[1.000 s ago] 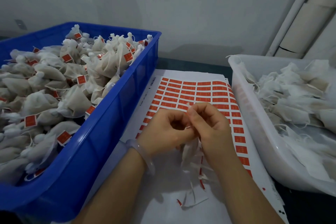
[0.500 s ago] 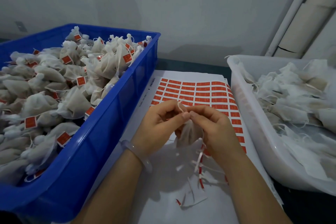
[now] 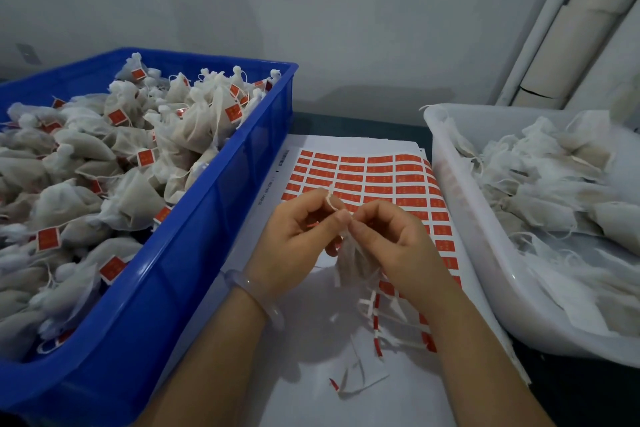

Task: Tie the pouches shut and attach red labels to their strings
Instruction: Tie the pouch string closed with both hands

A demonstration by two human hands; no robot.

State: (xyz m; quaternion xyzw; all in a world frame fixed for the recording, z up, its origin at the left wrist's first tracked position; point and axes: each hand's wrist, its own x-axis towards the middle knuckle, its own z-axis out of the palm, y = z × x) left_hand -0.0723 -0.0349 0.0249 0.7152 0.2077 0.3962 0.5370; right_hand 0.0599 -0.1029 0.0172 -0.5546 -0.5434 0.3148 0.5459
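Blue crate (image 3: 207, 218): moulded plastic, smooth and glossy, light streaking its rim.
White tub (image 3: 460, 218): translucent plastic, smooth, with a duller sheen.
Pouch (image 3: 353, 263) I hold: thin white cloth, gauzy, matt, half see-through.
String (image 3: 330, 199): fine white thread, matt.
Tied pouches (image 3: 138, 194): the same soft cloth, crumpled.
Loose pouches (image 3: 554, 191): the same cloth, limp and creased.
Label sheet (image 3: 353, 144): white paper, smooth, matt.
Red labels (image 3: 381, 179): printed paper, flat colour.
Peeled strips (image 3: 376, 319): thin paper, curled.
Bracelet (image 3: 256, 295) on my left wrist: smooth, glossy, translucent; glass or stone, I cannot tell.
Wall (image 3: 346, 28): painted, matt.
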